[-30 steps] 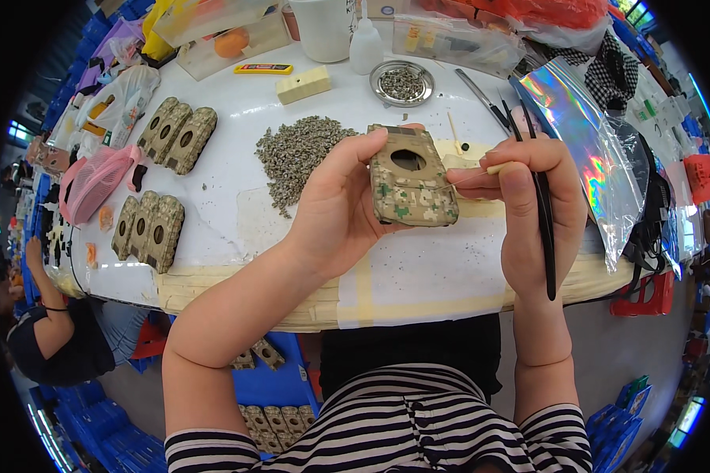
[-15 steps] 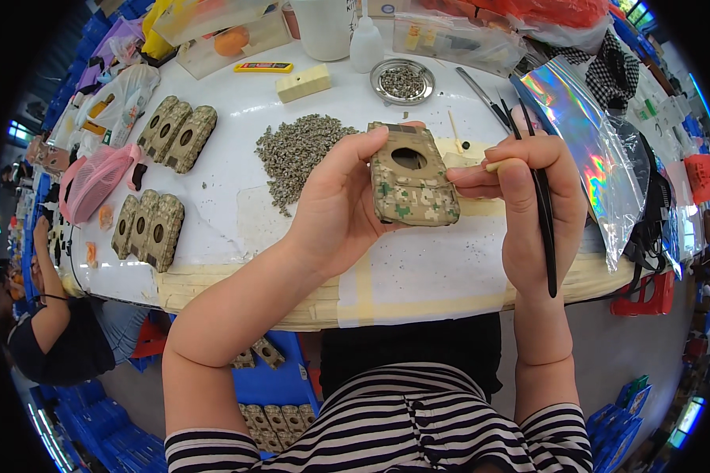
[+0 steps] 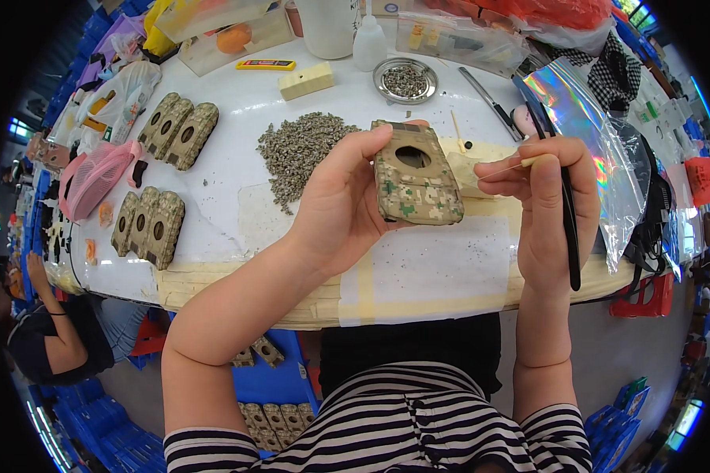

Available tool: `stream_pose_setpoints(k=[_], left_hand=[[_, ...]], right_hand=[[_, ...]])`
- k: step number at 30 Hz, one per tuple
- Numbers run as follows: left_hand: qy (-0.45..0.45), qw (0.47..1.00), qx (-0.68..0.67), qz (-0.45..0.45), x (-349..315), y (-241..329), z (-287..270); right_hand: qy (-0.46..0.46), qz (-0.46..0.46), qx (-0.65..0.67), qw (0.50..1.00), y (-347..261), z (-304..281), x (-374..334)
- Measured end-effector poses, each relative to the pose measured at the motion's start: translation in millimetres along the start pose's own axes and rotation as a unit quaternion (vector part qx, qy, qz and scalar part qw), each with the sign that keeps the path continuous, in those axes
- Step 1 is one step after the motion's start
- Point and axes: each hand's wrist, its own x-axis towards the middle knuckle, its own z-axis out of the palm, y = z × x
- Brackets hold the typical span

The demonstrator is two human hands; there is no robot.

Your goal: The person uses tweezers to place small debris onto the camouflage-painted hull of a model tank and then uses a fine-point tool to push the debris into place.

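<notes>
My left hand (image 3: 331,185) grips a camouflage toy tank hull (image 3: 422,193), its round hole facing up and the piece tilted above the table. To its right, my right hand (image 3: 548,189) pinches a thin pale stick (image 3: 530,161) between thumb and fingertips. The stick is apart from the hull. A pair of black tweezers (image 3: 570,229) is also held in that hand, lying across the palm with one end pointing down. Behind the left hand lies a heap of small grey-brown parts (image 3: 300,150).
Several similar hulls (image 3: 166,225) stand in two rows at the left. Farther back are a pale block (image 3: 306,81), a round metal dish (image 3: 427,93) of small parts and a white squeeze bottle (image 3: 368,47). Shiny film bags (image 3: 584,134) cover the right side. Another person (image 3: 59,339) sits at far left.
My right hand has moved right, away from the hull, with the stick and tweezers. The left hand and hull have hardly shifted. The other person's arm at far left has moved.
</notes>
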Motion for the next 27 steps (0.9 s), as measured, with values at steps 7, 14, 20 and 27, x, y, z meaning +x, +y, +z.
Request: stream_pose_setpoints(k=[7,14,20,27], left_hand=[[-0.003,1.0,-0.012,0.002,0,1,0],[-0.003,1.0,-0.021,0.018,3,2,-1],[-0.006,0.999,-0.021,0.023,4,2,-1],[-0.013,0.999,-0.028,0.024,5,1,-3]], right_hand=[[0.047,-0.082,-0.292,0.952,6,-38,-4],[0.024,-0.193,-0.439,0.877,16,-40,0],[0.036,-0.227,-0.452,0.862,17,-39,2],[-0.012,-0.225,-0.461,0.858,23,-38,3]])
